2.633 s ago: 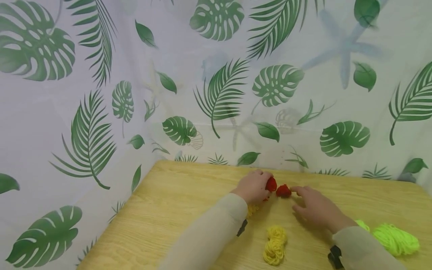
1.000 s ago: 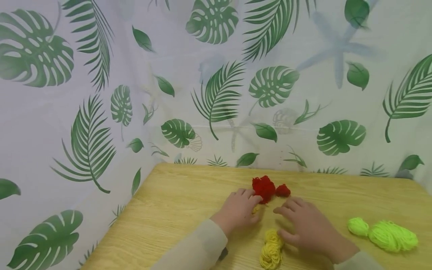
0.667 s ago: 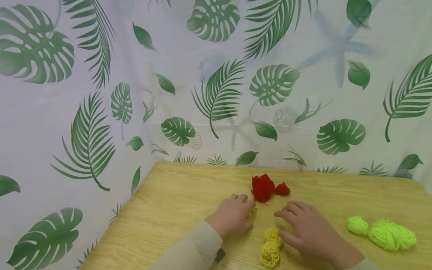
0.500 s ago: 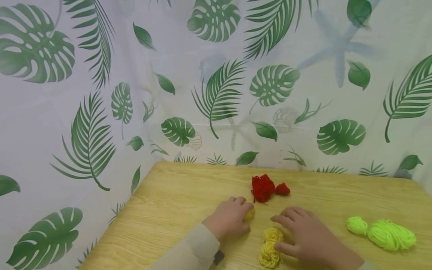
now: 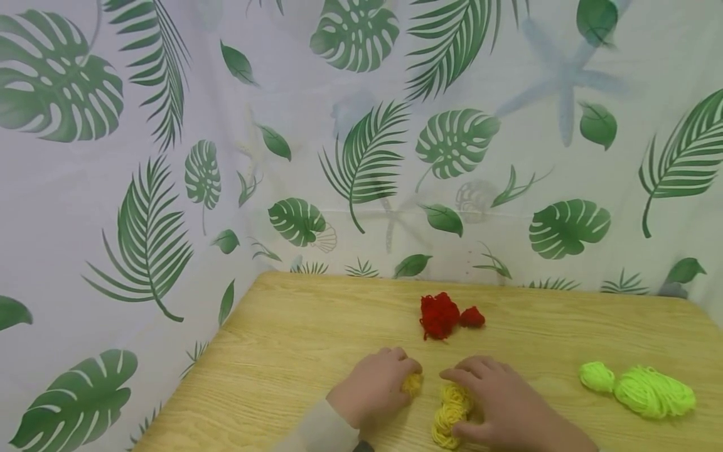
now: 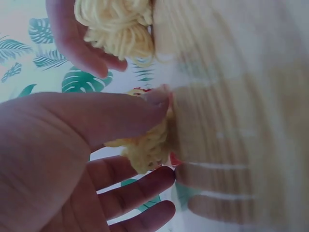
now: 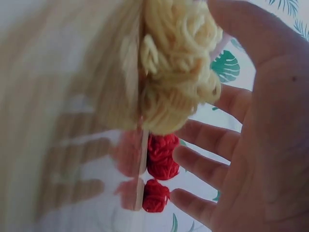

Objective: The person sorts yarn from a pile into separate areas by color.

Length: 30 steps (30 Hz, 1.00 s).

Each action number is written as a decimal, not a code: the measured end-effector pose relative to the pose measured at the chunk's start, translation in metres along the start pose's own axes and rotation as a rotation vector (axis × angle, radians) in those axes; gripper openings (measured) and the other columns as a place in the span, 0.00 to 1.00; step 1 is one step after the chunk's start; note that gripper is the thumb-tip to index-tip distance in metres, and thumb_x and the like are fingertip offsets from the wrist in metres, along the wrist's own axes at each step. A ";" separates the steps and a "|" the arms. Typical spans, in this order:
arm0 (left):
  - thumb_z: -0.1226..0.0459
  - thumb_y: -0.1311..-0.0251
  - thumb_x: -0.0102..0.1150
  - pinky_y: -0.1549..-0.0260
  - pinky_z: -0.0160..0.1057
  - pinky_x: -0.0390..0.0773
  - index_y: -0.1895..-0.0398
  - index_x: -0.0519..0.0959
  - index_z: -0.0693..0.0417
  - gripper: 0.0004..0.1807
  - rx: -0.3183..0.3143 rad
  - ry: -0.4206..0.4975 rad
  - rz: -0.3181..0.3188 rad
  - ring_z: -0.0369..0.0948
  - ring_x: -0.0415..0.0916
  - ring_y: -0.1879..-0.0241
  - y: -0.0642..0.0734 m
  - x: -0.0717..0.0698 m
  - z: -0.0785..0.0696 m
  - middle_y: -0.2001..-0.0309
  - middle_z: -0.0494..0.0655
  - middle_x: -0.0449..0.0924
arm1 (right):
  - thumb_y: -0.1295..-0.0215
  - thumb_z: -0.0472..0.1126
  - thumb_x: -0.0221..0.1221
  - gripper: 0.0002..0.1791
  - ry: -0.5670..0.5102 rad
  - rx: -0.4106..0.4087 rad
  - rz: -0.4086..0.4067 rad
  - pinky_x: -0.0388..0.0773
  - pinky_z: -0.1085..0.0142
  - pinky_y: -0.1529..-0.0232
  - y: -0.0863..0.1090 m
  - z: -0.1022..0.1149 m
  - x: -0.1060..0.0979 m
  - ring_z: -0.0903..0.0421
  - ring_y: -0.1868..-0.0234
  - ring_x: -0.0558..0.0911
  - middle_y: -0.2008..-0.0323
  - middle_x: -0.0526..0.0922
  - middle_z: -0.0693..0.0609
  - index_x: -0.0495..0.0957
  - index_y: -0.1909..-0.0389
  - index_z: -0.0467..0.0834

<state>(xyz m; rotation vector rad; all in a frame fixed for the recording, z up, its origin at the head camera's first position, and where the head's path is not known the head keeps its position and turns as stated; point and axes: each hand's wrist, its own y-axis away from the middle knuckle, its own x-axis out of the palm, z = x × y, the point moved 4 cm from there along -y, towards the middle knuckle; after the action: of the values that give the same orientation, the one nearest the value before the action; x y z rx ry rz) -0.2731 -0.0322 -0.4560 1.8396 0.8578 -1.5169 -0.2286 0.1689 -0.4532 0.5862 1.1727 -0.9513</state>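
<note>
My left hand (image 5: 369, 388) pinches a small ball of yellow yarn (image 5: 412, 384) between thumb and fingers, low over the wooden table. In the left wrist view the thumb covers part of this yarn ball (image 6: 147, 152). To its right lies a larger yellow yarn skein (image 5: 450, 415), pinched in at its middle. My right hand (image 5: 511, 405) reaches around the right side of that skein, fingers spread beyond it and thumb on the near side. In the right wrist view its fingers look fairly straight behind the skein (image 7: 176, 67).
Behind the hands sit a larger red yarn bundle (image 5: 439, 316) and a small red yarn ball (image 5: 472, 317). At the right lie a small neon-green yarn ball (image 5: 597, 376) and a larger neon-green skein (image 5: 655, 392). A leaf-print cloth (image 5: 361, 238) hangs behind the wooden table (image 5: 316, 326).
My left hand has let go of the red bundle and brought the small yellow ball nearer. My right hand has left the small red ball and come down beside the yellow skein.
</note>
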 end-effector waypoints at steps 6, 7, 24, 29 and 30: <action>0.57 0.40 0.69 0.52 0.37 0.77 0.45 0.82 0.37 0.19 0.017 0.010 0.001 0.35 0.74 0.53 0.008 0.000 -0.005 0.53 0.32 0.77 | 0.51 0.77 0.64 0.45 -0.058 0.003 0.092 0.71 0.39 0.40 0.000 0.005 0.008 0.47 0.39 0.73 0.39 0.76 0.56 0.75 0.33 0.59; 0.57 0.40 0.69 0.52 0.37 0.77 0.45 0.82 0.37 0.19 0.022 0.013 0.002 0.35 0.74 0.53 0.009 0.000 -0.005 0.54 0.32 0.77 | 0.51 0.76 0.64 0.44 -0.061 0.005 0.098 0.71 0.39 0.40 0.000 0.006 0.009 0.47 0.38 0.73 0.39 0.76 0.56 0.75 0.34 0.59; 0.59 0.41 0.70 0.57 0.35 0.76 0.51 0.83 0.35 0.15 0.016 0.124 0.059 0.30 0.70 0.61 0.014 0.000 -0.003 0.59 0.29 0.74 | 0.35 0.53 0.66 0.07 -0.047 -0.110 0.094 0.78 0.50 0.47 0.002 0.007 0.017 0.57 0.51 0.76 0.52 0.77 0.64 0.82 0.57 0.64; 0.62 0.41 0.67 0.53 0.37 0.77 0.51 0.83 0.38 0.15 -0.013 0.156 0.018 0.32 0.73 0.58 0.020 -0.007 0.012 0.56 0.31 0.75 | 0.35 0.51 0.65 0.08 -0.038 -0.113 0.083 0.77 0.50 0.47 0.001 0.007 0.016 0.57 0.51 0.75 0.52 0.77 0.64 0.82 0.56 0.65; 0.63 0.41 0.67 0.52 0.38 0.77 0.50 0.83 0.39 0.16 -0.021 0.161 0.007 0.32 0.73 0.57 0.020 -0.008 0.016 0.56 0.32 0.75 | 0.35 0.51 0.65 0.08 -0.038 -0.104 0.087 0.77 0.50 0.47 0.000 0.007 0.016 0.58 0.51 0.75 0.52 0.77 0.65 0.82 0.56 0.65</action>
<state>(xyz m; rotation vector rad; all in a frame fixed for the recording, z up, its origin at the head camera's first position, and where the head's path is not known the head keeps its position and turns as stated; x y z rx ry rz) -0.2679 -0.0584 -0.4495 1.9672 0.9371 -1.3643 -0.2235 0.1581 -0.4661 0.5291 1.1464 -0.8198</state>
